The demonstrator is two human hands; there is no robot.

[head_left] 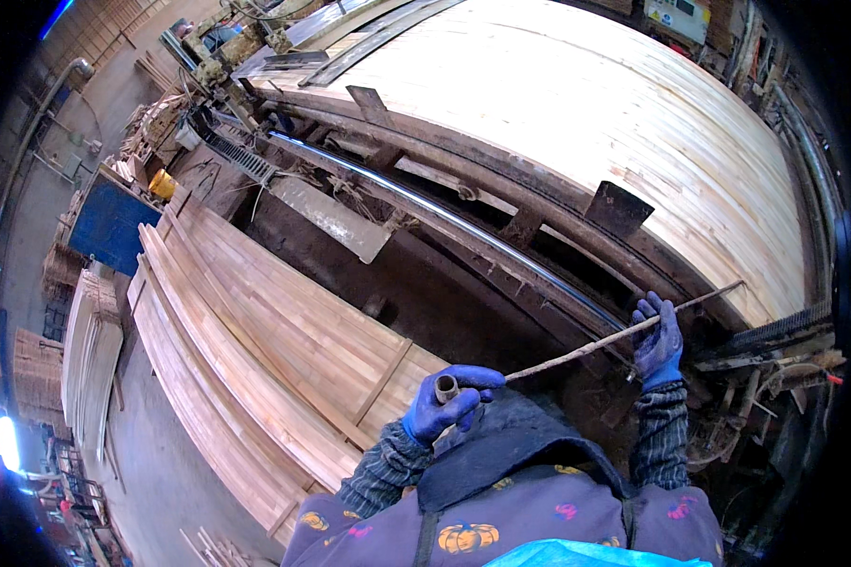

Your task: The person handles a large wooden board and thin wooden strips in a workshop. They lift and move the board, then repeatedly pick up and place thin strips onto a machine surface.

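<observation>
A long, thin, rough-surfaced rod (581, 352) slants across the space in front of the person's body, its far tip pointing to 2 o'clock. The right hand (660, 348), in a blue glove, is closed around it, at 3 o'clock from its middle. At 8 o'clock the left hand (442, 406), gloved alike, is curled around a short dark tube (446, 387), its open end facing up; whether tube and rod are one piece I cannot tell. The far tip overlaps the edge of a broad pale wood panel (577, 113) spreading toward 12 o'clock; contact there is unclear. Also at 12, nearer, a dark metal plate (618, 209) stands along that edge. A shiny bar (444, 215) runs by at 10 o'clock. Long boards (246, 326) lie stacked at 9, with a blue box (113, 219) farther out. At 6 o'clock is a purple patterned garment (548, 524).
</observation>
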